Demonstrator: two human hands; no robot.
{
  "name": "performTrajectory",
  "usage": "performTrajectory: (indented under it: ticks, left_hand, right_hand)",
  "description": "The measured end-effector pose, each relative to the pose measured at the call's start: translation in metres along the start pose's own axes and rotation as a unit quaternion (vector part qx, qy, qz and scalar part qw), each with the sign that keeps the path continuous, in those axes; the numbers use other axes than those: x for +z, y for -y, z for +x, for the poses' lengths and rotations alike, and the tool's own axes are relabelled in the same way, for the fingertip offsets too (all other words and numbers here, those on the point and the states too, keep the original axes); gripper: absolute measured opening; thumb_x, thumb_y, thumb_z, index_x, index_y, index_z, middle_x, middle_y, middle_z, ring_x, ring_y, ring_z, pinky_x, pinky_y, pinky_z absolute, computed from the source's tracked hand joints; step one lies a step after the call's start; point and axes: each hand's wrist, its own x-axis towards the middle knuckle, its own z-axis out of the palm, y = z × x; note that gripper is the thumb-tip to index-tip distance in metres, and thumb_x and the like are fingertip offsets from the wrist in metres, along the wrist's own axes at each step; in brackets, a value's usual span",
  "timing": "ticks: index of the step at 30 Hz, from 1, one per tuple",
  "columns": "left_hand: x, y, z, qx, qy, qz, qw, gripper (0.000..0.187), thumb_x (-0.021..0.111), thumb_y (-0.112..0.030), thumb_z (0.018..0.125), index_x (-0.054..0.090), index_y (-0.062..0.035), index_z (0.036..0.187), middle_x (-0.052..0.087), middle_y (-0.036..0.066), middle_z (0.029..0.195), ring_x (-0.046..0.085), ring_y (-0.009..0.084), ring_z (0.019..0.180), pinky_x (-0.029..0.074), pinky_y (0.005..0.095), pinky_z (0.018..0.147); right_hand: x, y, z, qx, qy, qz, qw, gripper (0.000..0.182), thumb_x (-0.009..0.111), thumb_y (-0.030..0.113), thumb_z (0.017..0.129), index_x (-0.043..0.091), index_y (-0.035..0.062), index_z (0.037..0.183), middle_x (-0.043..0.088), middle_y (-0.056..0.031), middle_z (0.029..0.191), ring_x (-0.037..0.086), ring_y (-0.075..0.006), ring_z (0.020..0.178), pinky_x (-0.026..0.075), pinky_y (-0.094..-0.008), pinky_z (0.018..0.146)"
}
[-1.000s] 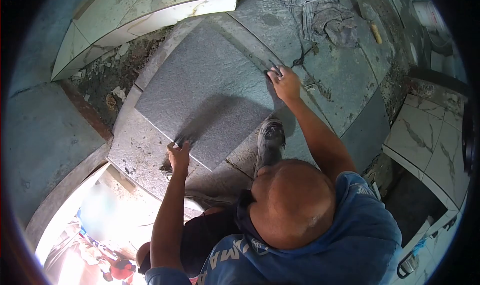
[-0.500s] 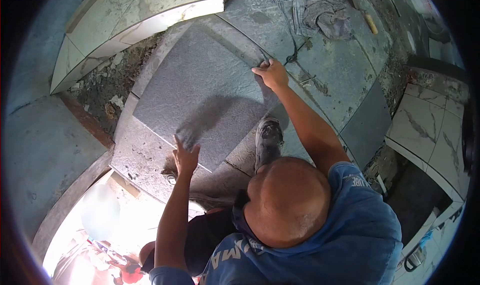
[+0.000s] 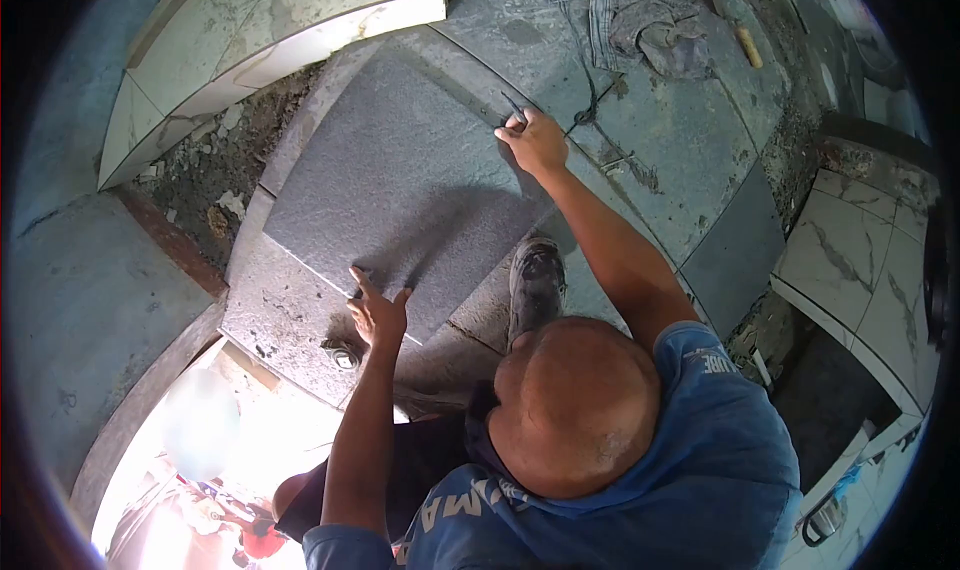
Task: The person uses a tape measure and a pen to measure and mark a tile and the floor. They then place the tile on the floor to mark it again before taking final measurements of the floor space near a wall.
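Observation:
A large dark grey stone-look tile lies flat on the floor in front of me. My left hand rests at its near-left edge, fingers spread, index finger and thumb reaching over the surface. At the far-right edge, my right hand pinches a slim dark pen-like marker that points up and away. A narrow grey strip runs along that same edge. Close by my left hand sits a small dark object with a round silvery face. My shoe stands beside the tile's right corner.
Wrinkled grey cloths lie at the back, near a wooden-handled tool. A dark cord trails over the floor tiles. Rubble fills a gap at left, below a white-tiled ledge. A marble-look counter stands right.
My left hand has shifted slightly right along the tile's edge, uncovering more of the small round-faced object. My right hand has moved a little left and up, and the marker shows more clearly.

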Motion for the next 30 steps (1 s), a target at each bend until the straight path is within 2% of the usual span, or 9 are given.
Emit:
performTrajectory:
  ticks: [8, 10, 13, 20, 25, 30]
  left_hand:
    - [0.003, 0.001, 0.001, 0.005, -0.016, 0.020, 1.000, 0.111, 0.077, -0.042, 0.071, 0.002, -0.0173, 0.149, 0.045, 0.031, 0.115, 0.050, 0.0402, 0.105, 0.042, 0.0450, 0.091]
    - [0.000, -0.002, 0.001, -0.002, -0.007, 0.013, 1.000, 0.111, 0.077, -0.042, 0.071, 0.002, -0.0180, 0.149, 0.044, 0.030, 0.115, 0.050, 0.0396, 0.106, 0.041, 0.0445, 0.091]
    - [0.000, -0.002, 0.001, 0.000, -0.015, 0.023, 1.000, 0.111, 0.077, -0.041, 0.071, 0.002, -0.0184, 0.149, 0.044, 0.030, 0.115, 0.050, 0.0392, 0.107, 0.041, 0.0442, 0.091]
    - [0.002, 0.000, 0.003, -0.007, -0.012, 0.012, 1.000, 0.111, 0.078, -0.040, 0.070, 0.002, -0.0199, 0.149, 0.044, 0.029, 0.115, 0.050, 0.0393, 0.107, 0.041, 0.0446, 0.091]
    - [0.003, 0.001, 0.003, -0.016, -0.016, -0.007, 1.000, 0.111, 0.078, -0.041, 0.070, 0.002, -0.0208, 0.149, 0.043, 0.028, 0.114, 0.050, 0.0385, 0.104, 0.041, 0.0445, 0.090]
    - [0.003, 0.002, 0.005, -0.022, -0.008, 0.016, 1.000, 0.112, 0.077, -0.045, 0.070, 0.001, -0.0212, 0.149, 0.041, 0.027, 0.114, 0.050, 0.0358, 0.101, 0.042, 0.0432, 0.088]
  right_hand:
    - [0.003, -0.001, -0.008, 0.002, -0.018, 0.009, 1.000, 0.029, 0.072, 0.036, 0.075, 0.063, 0.0089, 0.081, 0.067, -0.0080, 0.079, 0.064, -0.0303, 0.080, 0.049, -0.0412, 0.067]
    - [0.005, 0.002, -0.006, -0.034, -0.064, -0.004, 0.997, 0.029, 0.072, 0.035, 0.075, 0.062, 0.0080, 0.080, 0.067, -0.0092, 0.081, 0.064, -0.0313, 0.079, 0.049, -0.0423, 0.067]
    - [-0.001, 0.002, -0.013, -0.017, -0.031, -0.012, 0.999, 0.029, 0.072, 0.035, 0.075, 0.062, 0.0076, 0.080, 0.067, -0.0102, 0.085, 0.063, -0.0327, 0.080, 0.049, -0.0431, 0.068]
    - [-0.004, 0.013, -0.015, -0.006, -0.038, -0.047, 0.998, 0.031, 0.071, 0.036, 0.075, 0.065, 0.0075, 0.086, 0.068, -0.0106, 0.086, 0.064, -0.0325, 0.084, 0.049, -0.0431, 0.070]
    - [0.005, 0.004, -0.010, -0.056, -0.053, -0.010, 0.997, 0.030, 0.070, 0.037, 0.075, 0.064, 0.0088, 0.085, 0.067, -0.0110, 0.085, 0.063, -0.0344, 0.083, 0.048, -0.0442, 0.070]
    - [0.004, -0.003, -0.014, -0.054, -0.053, -0.024, 0.997, 0.032, 0.070, 0.038, 0.075, 0.063, 0.0081, 0.082, 0.065, -0.0126, 0.082, 0.061, -0.0368, 0.080, 0.047, -0.0451, 0.066]
